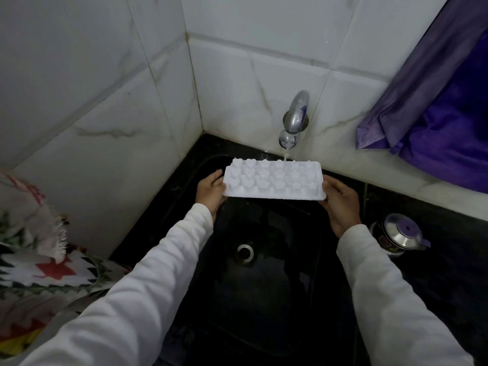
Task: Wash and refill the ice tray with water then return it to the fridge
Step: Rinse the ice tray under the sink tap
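Head view: we hold the ice tray (273, 180) over the black sink (264, 299), one short end in each grip. The left hand (211, 192) and the right hand (342, 204) both clasp an end. The fingers (330, 182) seem to curl underneath, though the tray hides most of them.

- The tray spans fingers to fingers, moulded bumps facing up, so it looks inverted.
- The tap (294, 120) runs, and its stream (285, 155) lands on the edge beyond our fingers, closer to the right ones.

Risks, as we judge them:
- Wet plastic could slip from these end grips and drop into the sink below.
- Water striking the bumps may spray onto our sleeves and the wall.
- Nothing fills until we flip the tray.
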Available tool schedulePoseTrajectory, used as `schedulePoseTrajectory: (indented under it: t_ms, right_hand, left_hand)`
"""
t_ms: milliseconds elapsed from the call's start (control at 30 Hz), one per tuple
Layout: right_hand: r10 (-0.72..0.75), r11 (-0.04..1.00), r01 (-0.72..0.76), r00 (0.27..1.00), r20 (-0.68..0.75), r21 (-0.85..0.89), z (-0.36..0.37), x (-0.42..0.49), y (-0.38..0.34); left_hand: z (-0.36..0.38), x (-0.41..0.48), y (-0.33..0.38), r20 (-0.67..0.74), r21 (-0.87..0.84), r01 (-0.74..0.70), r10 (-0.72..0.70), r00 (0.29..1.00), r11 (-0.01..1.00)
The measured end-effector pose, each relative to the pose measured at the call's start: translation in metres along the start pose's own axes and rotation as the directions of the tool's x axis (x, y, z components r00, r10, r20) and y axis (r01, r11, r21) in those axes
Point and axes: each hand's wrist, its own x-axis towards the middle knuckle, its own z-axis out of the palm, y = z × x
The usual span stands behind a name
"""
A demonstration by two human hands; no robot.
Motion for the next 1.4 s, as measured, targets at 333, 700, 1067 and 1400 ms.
schedulePoseTrajectory:
  t_ms: [333, 700, 1067, 1400]
  right_hand:
    - [-0.012, 0.997, 0.004, 0.995, -0.103, -0.080, -0.024, 0.004, 0.015]
    - [-0.054, 0.992, 0.037, 0.989, -0.135, -0.123, -0.031, 0.004, 0.013]
    - [-0.152, 0.946, 0.080, 0.965, -0.212, -0.315, -0.041, -0.005, 0.036]
    - [-0.269, 0.880, 0.127, 0.927, -0.260, -0.457, -0.035, -0.008, 0.026]
  left_hand:
    - [0.016, 0.001, 0.002, 0.126, 0.013, 0.012, -0.013, 0.992, 1.000]
    - [0.031, 0.007, 0.002, 0.191, 0.025, -0.071, 0.065, 0.980, 0.997]
    - [0.023, 0.020, -0.030, 0.172, 0.221, -0.211, 0.175, 0.969, 0.952]
    - [0.028, 0.019, -0.033, 0.124, 0.310, -0.271, 0.244, 0.962, 0.911]
